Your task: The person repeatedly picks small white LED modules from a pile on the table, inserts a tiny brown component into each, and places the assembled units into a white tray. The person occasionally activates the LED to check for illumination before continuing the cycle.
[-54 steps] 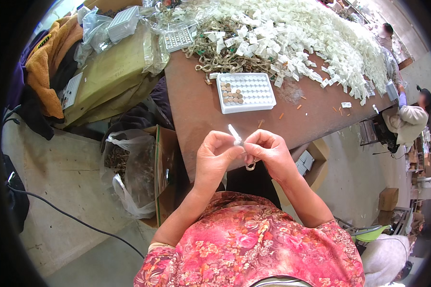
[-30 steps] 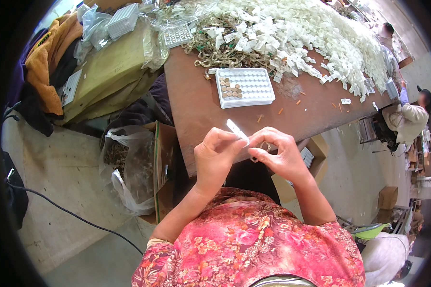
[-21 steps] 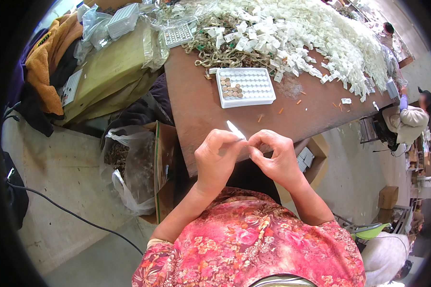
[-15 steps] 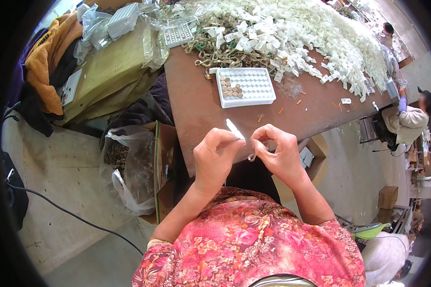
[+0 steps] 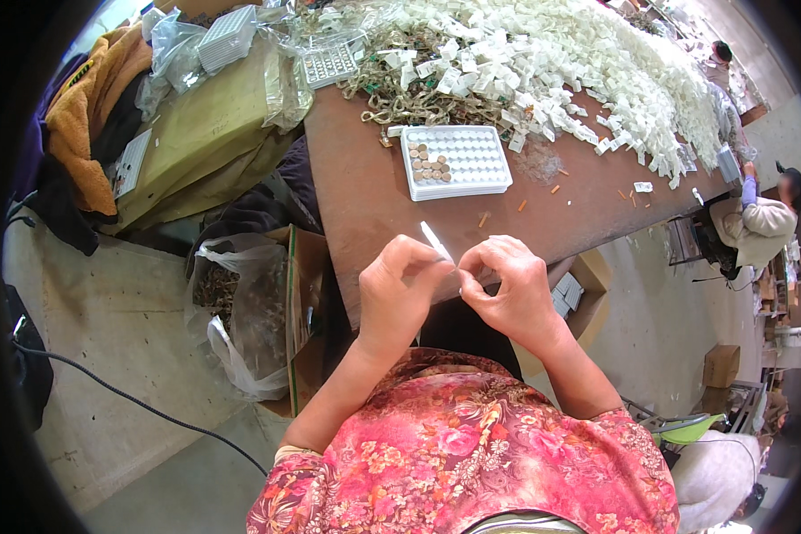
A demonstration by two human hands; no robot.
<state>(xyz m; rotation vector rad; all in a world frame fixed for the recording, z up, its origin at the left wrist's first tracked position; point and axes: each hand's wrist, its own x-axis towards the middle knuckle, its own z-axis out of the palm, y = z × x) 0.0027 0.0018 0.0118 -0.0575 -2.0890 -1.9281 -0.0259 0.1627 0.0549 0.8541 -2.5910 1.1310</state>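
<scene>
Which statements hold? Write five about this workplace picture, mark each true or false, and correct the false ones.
1. The left hand pinches a narrow white strip. True.
2. Round brownish discs fill every cup of the white rectangular plastic tray. False: they sit only toward its left side.
3. A broad heap of small white tags lies beyond the tray. True.
4. The right hand lies flat on the brown table. False: its fingers are curled, near the left hand.
5. The orange cloth lies left of the table. True.
</scene>
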